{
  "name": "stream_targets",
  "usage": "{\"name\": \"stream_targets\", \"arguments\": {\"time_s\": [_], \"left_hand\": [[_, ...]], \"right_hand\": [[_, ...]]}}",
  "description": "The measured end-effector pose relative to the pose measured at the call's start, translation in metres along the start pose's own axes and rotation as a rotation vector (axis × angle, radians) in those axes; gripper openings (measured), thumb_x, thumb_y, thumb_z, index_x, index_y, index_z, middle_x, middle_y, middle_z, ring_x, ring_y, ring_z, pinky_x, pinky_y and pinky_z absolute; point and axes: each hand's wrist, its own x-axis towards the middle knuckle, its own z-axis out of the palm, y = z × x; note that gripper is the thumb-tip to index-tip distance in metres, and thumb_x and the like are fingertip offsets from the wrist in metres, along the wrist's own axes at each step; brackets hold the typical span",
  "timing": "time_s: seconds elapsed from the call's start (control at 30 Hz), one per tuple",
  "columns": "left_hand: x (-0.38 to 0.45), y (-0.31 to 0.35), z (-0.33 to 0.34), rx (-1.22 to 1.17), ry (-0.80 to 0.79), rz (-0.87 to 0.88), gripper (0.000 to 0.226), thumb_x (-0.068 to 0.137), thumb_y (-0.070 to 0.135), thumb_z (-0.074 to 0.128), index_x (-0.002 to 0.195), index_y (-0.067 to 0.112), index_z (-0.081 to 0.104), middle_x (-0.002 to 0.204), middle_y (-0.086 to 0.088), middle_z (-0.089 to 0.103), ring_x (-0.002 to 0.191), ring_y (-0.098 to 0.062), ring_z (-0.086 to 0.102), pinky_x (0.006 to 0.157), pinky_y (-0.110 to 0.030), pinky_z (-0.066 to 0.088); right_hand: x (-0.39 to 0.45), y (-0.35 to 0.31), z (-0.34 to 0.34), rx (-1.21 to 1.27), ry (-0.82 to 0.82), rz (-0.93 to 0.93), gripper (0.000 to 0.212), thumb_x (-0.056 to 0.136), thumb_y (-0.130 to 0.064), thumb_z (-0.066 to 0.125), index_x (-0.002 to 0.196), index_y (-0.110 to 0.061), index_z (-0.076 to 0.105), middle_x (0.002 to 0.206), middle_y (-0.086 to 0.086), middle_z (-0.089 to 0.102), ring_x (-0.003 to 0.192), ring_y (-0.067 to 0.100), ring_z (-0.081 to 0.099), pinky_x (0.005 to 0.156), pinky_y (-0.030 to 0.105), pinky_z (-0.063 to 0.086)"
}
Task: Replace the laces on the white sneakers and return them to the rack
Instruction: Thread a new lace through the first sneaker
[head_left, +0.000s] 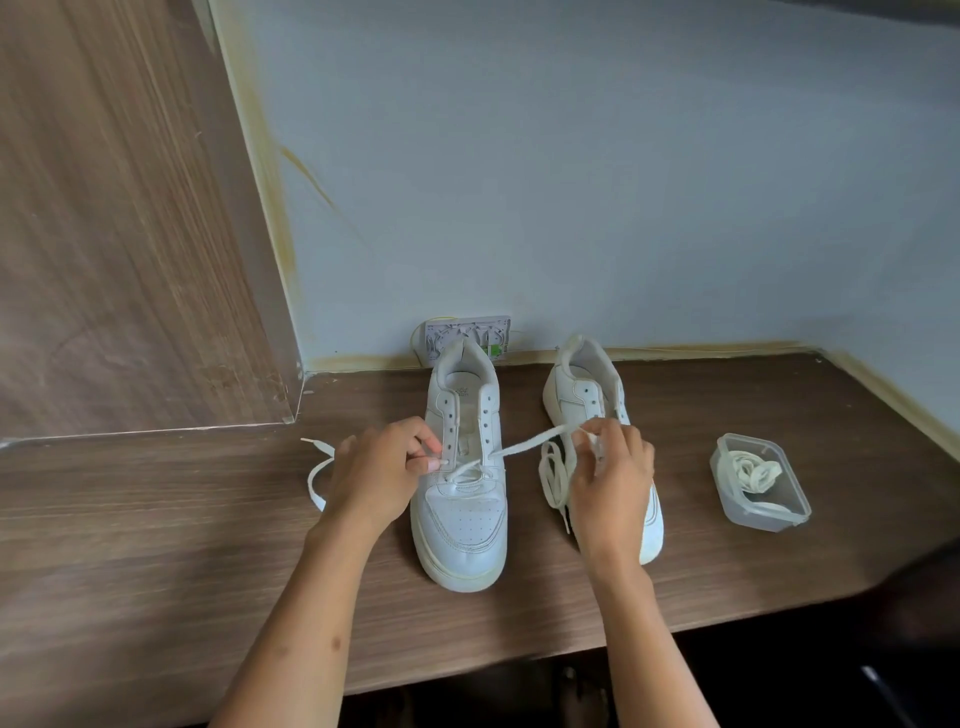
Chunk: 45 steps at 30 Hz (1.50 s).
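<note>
Pinching the lace (524, 441) on both sides now, you have the near sneaker (465, 499) right between your hands on the wooden desk (156, 519), toe pointing back at you. Your left hand (376, 470) sits against the shoe's left eyelet row, thumb and forefinger closed tight on the lace end at a lower eyelet, the fingertips touching the flap. Your right hand (613, 478) is off to the shoe's right, fingers curled round the other run of lace, which stretches taut from a right-side eyelet up to your grip. Only the lowest eyelets carry lace, crossing just above the toe cap; the upper holes stand open.

A loose tail of lace (317, 478) loops on the desk just left of your left hand. Behind your right hand stands the second sneaker (582, 389), partly hidden, with another lace (550, 478) dangling down its near side. Further right, well apart from the shoes, a clear plastic box (758, 483) holds a coiled bundle of laces. A white wall socket (467, 332) sits at the wall just behind the near sneaker's heel.
</note>
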Motion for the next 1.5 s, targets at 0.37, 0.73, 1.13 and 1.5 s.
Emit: {"name": "stream_targets", "arguments": {"time_s": [0.37, 0.73, 1.13, 1.5], "left_hand": [[-0.003, -0.007, -0.012, -0.018, -0.198, -0.077, 0.035, 0.096, 0.043, 0.054, 0.070, 0.025, 0.069, 0.047, 0.006, 0.044, 0.046, -0.012, 0.043, 0.052, -0.029, 0.030], [-0.013, 0.029, -0.035, -0.706, -0.255, -0.012, 0.029, 0.077, 0.049, 0.063, 0.085, 0.026, 0.079, 0.106, 0.003, 0.060, 0.099, -0.001, 0.060, 0.088, -0.016, 0.041], [-0.007, 0.037, -0.025, -0.770, 0.066, -0.017, 0.008, 0.084, 0.027, 0.071, 0.086, 0.024, 0.078, 0.096, 0.012, 0.070, 0.093, 0.007, 0.062, 0.082, -0.009, 0.046], [-0.007, -0.001, -0.025, 0.216, 0.125, -0.388, 0.033, 0.091, 0.037, 0.059, 0.123, 0.033, 0.061, 0.130, 0.001, 0.054, 0.121, -0.031, 0.045, 0.090, -0.041, 0.038]], "right_hand": [[-0.006, -0.012, 0.005, 0.032, -0.106, -0.080, 0.028, 0.091, -0.017, 0.066, 0.118, -0.022, 0.059, 0.114, -0.007, 0.049, 0.114, 0.014, 0.039, 0.096, 0.025, 0.033], [-0.006, -0.042, -0.016, 0.666, -0.492, 0.107, 0.011, 0.087, -0.003, 0.068, 0.089, -0.013, 0.071, 0.084, -0.004, 0.069, 0.074, 0.004, 0.061, 0.068, 0.019, 0.045], [-0.010, -0.049, -0.017, 1.062, -0.953, 0.258, 0.018, 0.088, -0.031, 0.064, 0.088, -0.016, 0.073, 0.074, 0.000, 0.061, 0.068, 0.008, 0.048, 0.068, 0.021, 0.038], [0.016, -0.009, -0.038, 0.776, -0.677, 0.251, 0.027, 0.083, -0.030, 0.063, 0.088, -0.005, 0.072, 0.064, -0.007, 0.060, 0.061, 0.001, 0.049, 0.062, 0.013, 0.040]]}}
